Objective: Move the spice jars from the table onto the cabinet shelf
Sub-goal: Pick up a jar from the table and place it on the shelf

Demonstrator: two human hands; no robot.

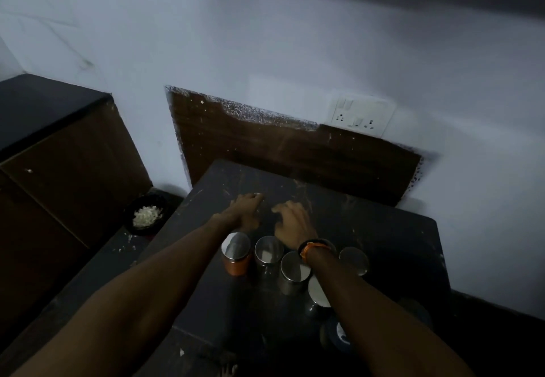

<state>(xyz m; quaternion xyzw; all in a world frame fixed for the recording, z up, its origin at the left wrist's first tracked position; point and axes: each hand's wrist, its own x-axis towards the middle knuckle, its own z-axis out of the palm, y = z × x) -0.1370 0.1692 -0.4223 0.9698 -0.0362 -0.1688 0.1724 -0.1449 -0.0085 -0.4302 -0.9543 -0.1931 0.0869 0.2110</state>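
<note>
Several steel-lidded spice jars stand clustered on the dark table. An orange-filled jar is at the left, a clear jar is beside it, and another jar is at the right. Both my arms reach over the cluster. My left hand lies just beyond the orange jar, with a small silvery glint at its fingertips. The dim, blurred picture hides whether it holds anything. My right hand hovers beyond the clear jar with its fingers loosely bent and nothing seen in them. My right wrist hides part of one jar.
A dark-topped brown cabinet stands to the left. A black bowl of white bits sits low between the cabinet and the table. A wall socket is behind the table. A dark round object lies near the table's front edge.
</note>
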